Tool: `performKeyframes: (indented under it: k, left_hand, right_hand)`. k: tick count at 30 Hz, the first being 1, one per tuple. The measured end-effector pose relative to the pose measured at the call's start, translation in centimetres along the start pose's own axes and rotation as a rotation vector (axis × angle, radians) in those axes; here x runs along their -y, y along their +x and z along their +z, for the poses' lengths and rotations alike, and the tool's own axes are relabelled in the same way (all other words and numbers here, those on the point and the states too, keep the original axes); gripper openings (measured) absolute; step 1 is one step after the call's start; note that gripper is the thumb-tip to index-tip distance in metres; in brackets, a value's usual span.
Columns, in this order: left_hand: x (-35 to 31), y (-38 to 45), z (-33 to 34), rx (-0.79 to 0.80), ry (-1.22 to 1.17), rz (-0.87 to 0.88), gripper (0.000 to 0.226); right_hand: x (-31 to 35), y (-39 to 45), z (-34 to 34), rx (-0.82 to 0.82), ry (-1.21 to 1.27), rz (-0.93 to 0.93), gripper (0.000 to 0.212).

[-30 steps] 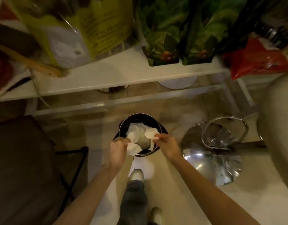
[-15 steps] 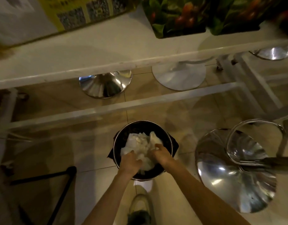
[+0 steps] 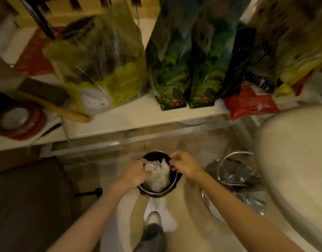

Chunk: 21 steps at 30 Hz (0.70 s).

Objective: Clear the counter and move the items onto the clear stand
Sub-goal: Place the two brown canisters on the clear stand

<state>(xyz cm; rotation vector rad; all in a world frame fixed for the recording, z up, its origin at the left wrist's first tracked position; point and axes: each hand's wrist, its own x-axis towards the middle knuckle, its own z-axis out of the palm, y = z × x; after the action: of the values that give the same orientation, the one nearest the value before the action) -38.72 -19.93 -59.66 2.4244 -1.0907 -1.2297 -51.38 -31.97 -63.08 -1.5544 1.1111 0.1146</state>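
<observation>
1. The bin (image 3: pixel 157 190) has a shiny metal rim and a dark liner.
2. Crumpled white paper (image 3: pixel 159 174) inside it looks soft and matt.
3. The stool base (image 3: pixel 234 190) is polished chrome, mirror-glossy.
4. The green bags (image 3: pixel 185 73) are glossy printed plastic.
5. The counter (image 3: pixel 138 117) is smooth and white.

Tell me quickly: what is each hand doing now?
Left hand: closed on the white paper in the bin.
Right hand: pinching the bin's liner edge.
</observation>
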Motion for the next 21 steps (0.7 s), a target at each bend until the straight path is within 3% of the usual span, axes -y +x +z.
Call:
performKeyframes:
  k: [4, 11, 17, 21]
  left_hand:
    - [-5.2, -7.9, -7.0, -0.044, 0.09, 0.075, 0.03]
    - [-13.1, -21.3, -18.3, -0.242, 0.155, 0.212, 0.042]
    - [-15.0, -31.2, -26.1, -0.47, 0.023, 0.372, 0.034]
    - [-13.7, -34.2, -30.4, -0.72, -0.022, 0.406, 0.035]
  right_hand:
    - [7.8, -8.7, -3.9, 0.101, -0.131, -0.128, 0.008]
    - [21.8, -22.9, -8.6, 0.071, -0.33, -0.37, 0.024]
    - [31.2, -30.8, -10.1, 0.018, -0.298, -0.634, 0.021]
    - [37.0, -32.1, -9.1, -0.045, -0.287, -0.777, 0.019]
